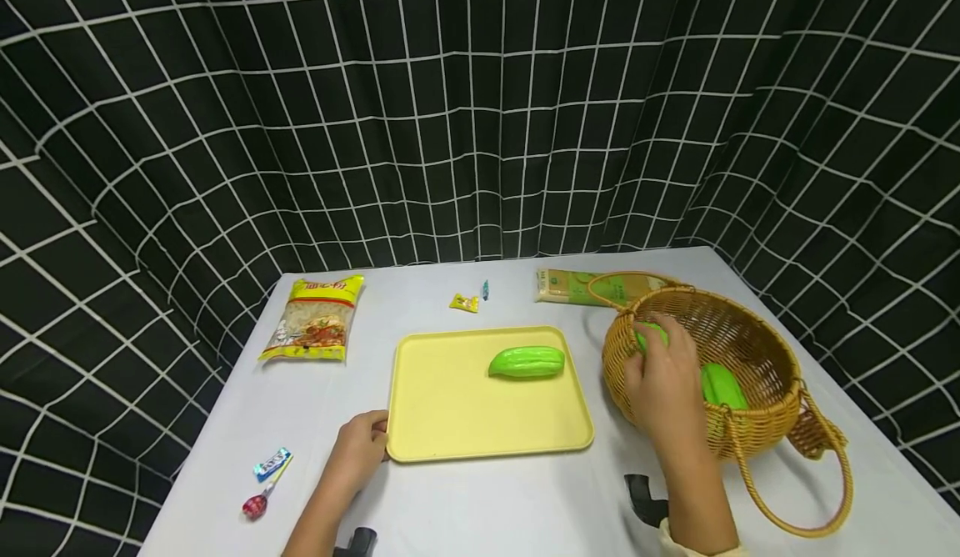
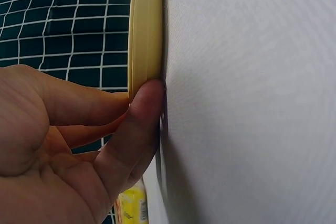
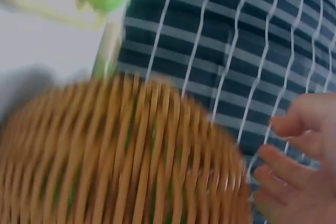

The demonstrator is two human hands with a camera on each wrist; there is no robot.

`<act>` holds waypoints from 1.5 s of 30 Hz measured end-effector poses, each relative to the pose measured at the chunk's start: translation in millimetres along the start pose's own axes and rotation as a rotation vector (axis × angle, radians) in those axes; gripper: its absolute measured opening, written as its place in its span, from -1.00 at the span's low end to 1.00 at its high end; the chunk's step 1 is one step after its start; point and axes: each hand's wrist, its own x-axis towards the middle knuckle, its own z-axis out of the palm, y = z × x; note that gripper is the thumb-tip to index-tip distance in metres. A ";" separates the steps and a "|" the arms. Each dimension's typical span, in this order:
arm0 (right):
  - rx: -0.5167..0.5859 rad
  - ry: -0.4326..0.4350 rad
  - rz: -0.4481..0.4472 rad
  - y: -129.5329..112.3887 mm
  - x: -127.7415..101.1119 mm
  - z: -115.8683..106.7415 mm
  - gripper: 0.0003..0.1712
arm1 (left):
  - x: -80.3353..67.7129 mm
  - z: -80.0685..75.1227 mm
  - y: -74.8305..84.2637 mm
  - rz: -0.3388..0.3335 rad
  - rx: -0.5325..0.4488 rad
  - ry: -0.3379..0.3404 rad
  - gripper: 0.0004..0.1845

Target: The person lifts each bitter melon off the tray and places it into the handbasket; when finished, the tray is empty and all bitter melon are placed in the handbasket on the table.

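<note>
On the white table (image 1: 480, 507), your left hand (image 1: 358, 449) pinches the near corner of the yellow tray (image 1: 450, 407). Your right hand (image 1: 663, 382) reaches into the woven basket (image 1: 757, 348), fingers curled over a green gourd (image 1: 651, 333); I cannot tell if they grip it.

White table (image 1: 487, 507): tray (image 1: 450, 407) centre, basket (image 1: 757, 348) 3 o'clock, noodle bag (image 1: 315, 319) 10 o'clock, lollipop (image 1: 258, 503) 8 o'clock, candies (image 1: 465, 302) and packet (image 1: 570, 286) 12 o'clock.
</note>
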 end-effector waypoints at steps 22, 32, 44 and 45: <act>-0.158 -0.718 -0.194 -26.9 7.0 97.7 -0.27 | 0.6 -2.2 1.4 0.010 0.003 0.023 -0.61; -0.284 -0.684 -0.205 -24.1 10.5 102.1 -0.50 | 1.8 -1.1 -1.2 0.015 0.010 0.025 -0.61; -0.277 -0.574 -0.207 -22.0 6.9 90.4 -0.50 | 0.1 0.3 -1.7 -0.004 0.008 0.018 -0.60; -0.263 -0.548 -0.198 -22.3 6.1 86.0 -0.48 | -0.1 0.5 -1.4 -0.010 0.004 0.014 -0.60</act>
